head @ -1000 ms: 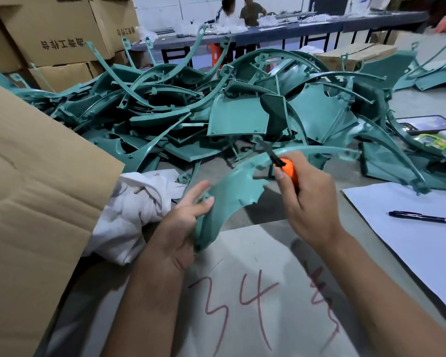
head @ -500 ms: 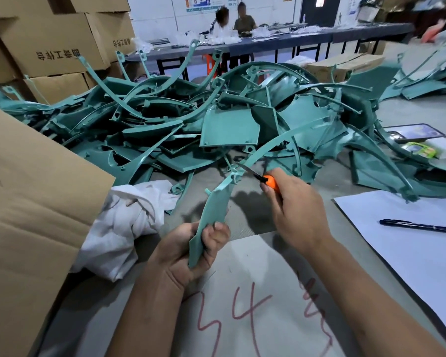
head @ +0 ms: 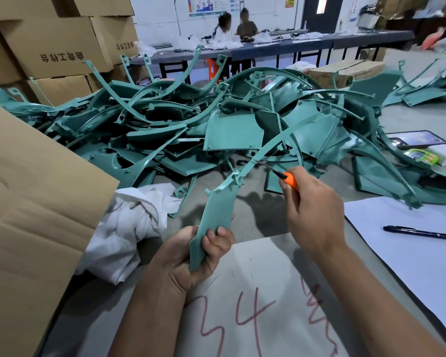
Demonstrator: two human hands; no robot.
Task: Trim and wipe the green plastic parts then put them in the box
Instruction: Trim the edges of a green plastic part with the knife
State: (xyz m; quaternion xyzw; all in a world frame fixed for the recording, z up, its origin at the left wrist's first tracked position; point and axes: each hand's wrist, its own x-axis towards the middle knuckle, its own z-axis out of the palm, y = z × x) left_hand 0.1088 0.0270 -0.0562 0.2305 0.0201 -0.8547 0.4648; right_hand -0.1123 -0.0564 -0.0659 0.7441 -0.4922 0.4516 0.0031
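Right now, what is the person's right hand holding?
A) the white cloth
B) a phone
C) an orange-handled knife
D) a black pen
C: the right hand grips an orange-handled knife, its blade at the green plastic part held by the left hand; the black pen, white cloth and phone lie untouched.

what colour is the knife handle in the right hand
Orange handle, seen in the head view.
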